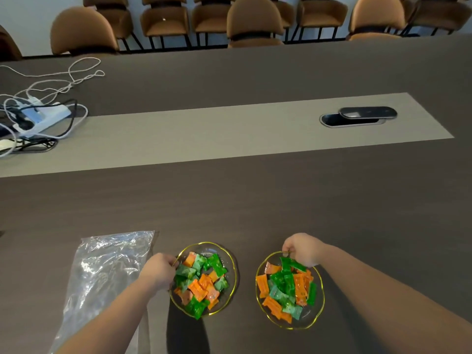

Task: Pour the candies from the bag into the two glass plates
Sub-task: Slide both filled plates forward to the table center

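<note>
Two glass plates with gold rims stand near the table's front edge. The left plate (224,251) holds several green and orange wrapped candies (201,279). The right plate (320,297) is also filled with green and orange candies (286,290). My left hand (159,270) grips the left plate's left rim. My right hand (302,247) pinches the right plate's far rim. The clear plastic bag (104,274) lies flat and crumpled on the table to the left of my left arm, with no candies visible in it.
The dark table (255,205) has a lighter strip (204,134) across its middle, with an open cable hatch (357,117) at the right. A white power strip with tangled cables (43,116) lies at the far left. Brown chairs (252,21) line the far side.
</note>
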`<state>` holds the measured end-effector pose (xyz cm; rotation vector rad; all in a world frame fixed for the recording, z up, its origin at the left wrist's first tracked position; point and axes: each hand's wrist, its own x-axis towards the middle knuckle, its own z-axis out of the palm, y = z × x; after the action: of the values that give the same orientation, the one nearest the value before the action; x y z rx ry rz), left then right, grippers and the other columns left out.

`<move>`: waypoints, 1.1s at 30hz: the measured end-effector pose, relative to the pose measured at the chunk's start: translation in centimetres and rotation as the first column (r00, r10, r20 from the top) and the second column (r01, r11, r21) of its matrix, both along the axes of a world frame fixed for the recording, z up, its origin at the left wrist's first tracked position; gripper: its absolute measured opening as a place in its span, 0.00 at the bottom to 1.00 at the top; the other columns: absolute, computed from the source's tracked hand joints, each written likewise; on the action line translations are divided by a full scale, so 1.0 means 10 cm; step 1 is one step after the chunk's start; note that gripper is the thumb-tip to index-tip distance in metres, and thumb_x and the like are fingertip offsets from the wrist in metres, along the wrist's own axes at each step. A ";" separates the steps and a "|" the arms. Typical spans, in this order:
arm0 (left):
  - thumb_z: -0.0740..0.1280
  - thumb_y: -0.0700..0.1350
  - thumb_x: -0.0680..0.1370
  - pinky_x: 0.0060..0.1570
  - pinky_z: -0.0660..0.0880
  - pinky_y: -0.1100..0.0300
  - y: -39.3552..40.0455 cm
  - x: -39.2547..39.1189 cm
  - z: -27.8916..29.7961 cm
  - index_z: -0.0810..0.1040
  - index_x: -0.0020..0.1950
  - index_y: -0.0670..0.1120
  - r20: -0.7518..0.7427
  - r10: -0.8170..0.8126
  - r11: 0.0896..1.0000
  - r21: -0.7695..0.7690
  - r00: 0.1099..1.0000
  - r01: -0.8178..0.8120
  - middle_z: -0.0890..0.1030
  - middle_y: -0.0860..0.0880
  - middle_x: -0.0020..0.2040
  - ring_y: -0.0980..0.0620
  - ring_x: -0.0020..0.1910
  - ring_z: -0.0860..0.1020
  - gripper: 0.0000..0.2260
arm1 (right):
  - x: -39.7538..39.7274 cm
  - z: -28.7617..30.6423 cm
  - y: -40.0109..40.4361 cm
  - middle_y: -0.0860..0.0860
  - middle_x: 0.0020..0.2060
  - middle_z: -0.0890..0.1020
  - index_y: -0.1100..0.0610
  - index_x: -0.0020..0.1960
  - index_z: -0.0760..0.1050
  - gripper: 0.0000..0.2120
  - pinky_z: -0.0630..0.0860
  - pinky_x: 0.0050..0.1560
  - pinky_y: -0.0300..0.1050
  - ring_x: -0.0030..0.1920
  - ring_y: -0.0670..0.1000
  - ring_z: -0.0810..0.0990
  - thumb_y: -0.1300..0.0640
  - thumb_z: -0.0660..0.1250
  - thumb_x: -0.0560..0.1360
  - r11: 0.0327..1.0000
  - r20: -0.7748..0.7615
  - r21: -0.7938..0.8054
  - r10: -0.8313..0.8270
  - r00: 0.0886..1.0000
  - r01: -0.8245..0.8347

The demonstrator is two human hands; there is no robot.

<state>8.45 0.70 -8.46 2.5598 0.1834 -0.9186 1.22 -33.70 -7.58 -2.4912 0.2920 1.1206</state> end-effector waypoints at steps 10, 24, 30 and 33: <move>0.63 0.40 0.75 0.44 0.82 0.48 0.02 0.35 0.31 0.82 0.41 0.39 0.063 0.178 0.979 -0.110 0.982 -0.170 0.82 0.39 0.35 0.39 0.40 0.84 0.09 | 0.41 0.34 -0.02 0.57 0.50 0.78 0.57 0.51 0.77 0.14 0.81 0.41 0.52 0.46 0.61 0.81 0.69 0.55 0.76 0.951 0.119 0.170 -0.279 0.953 0.257; 0.61 0.35 0.73 0.47 0.81 0.43 -0.10 1.11 0.44 0.81 0.38 0.40 0.051 0.361 0.908 -0.245 0.931 -0.339 0.79 0.40 0.35 0.40 0.36 0.80 0.09 | 1.21 0.40 -0.15 0.57 0.43 0.76 0.58 0.48 0.77 0.14 0.83 0.41 0.54 0.39 0.55 0.76 0.70 0.54 0.77 0.810 0.130 0.286 -0.562 0.817 0.512; 0.62 0.35 0.75 0.35 0.83 0.52 -0.19 1.81 0.35 0.76 0.35 0.45 0.029 0.497 0.812 -0.369 0.867 -0.453 0.78 0.41 0.40 0.42 0.35 0.80 0.11 | 1.74 0.21 -0.22 0.57 0.42 0.77 0.59 0.48 0.76 0.11 0.83 0.35 0.50 0.38 0.53 0.78 0.69 0.57 0.77 0.682 0.164 0.351 -0.719 0.675 0.641; 0.61 0.35 0.76 0.22 0.78 0.61 -0.32 2.15 0.30 0.76 0.37 0.43 0.012 0.547 0.752 -0.445 0.837 -0.486 0.78 0.42 0.39 0.46 0.31 0.78 0.09 | 2.09 0.07 -0.25 0.57 0.39 0.76 0.59 0.44 0.75 0.13 0.83 0.34 0.52 0.34 0.53 0.77 0.69 0.54 0.76 0.589 0.179 0.395 -0.802 0.570 0.705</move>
<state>29.95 -2.46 -5.50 1.9880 0.5579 -0.4863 22.14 -36.24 -6.91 -1.8824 0.9337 0.3104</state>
